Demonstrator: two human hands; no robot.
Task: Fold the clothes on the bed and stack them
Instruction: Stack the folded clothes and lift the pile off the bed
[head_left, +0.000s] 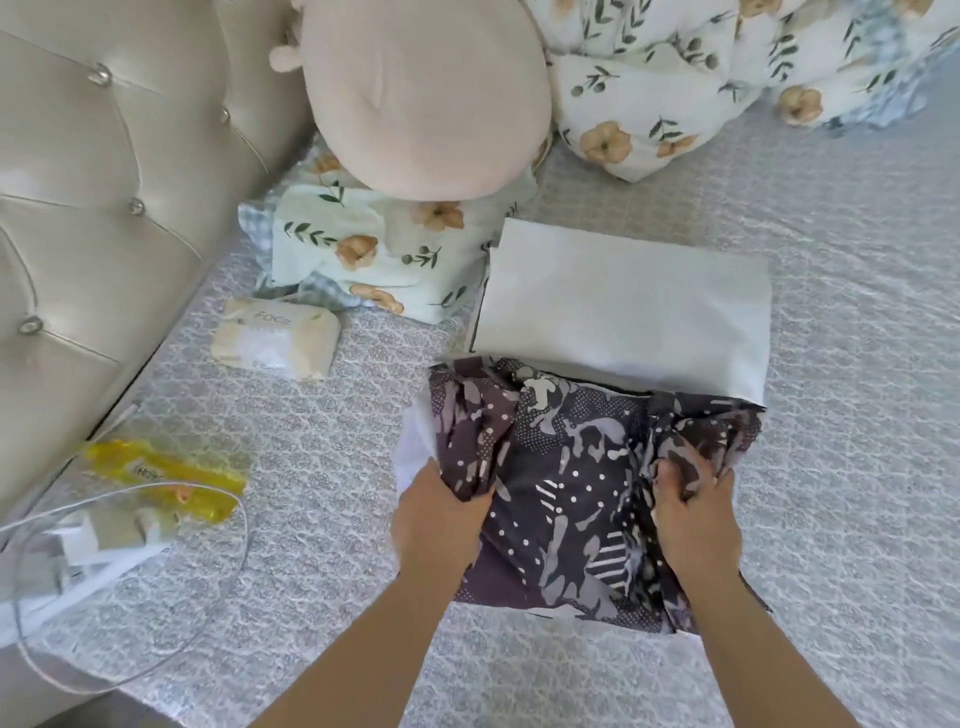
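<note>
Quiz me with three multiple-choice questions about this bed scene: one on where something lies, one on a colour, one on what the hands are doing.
1. Where is the tissue pack?
A. left of the white folded cloth
B. on top of it
C. under the pillow

2. What colour is the patterned garment?
A. red
B. dark purple-grey
C. green

3. What are the left hand and right hand doing?
A. both hang idle
B. one grips
C. both grip the garment

Answers: 1 A, it lies nearer the headboard; 2 B, pale shapes on dark cloth; 3 C, fingers bunch the fabric on each side.

Two garments lie beside the round pink cushion (426, 93): one dark patterned garment (571, 483), one folded white garment (623, 306). Two floral pillows (384, 254), one tissue pack (275, 338), one yellow packet (166, 478), two hands.
</note>
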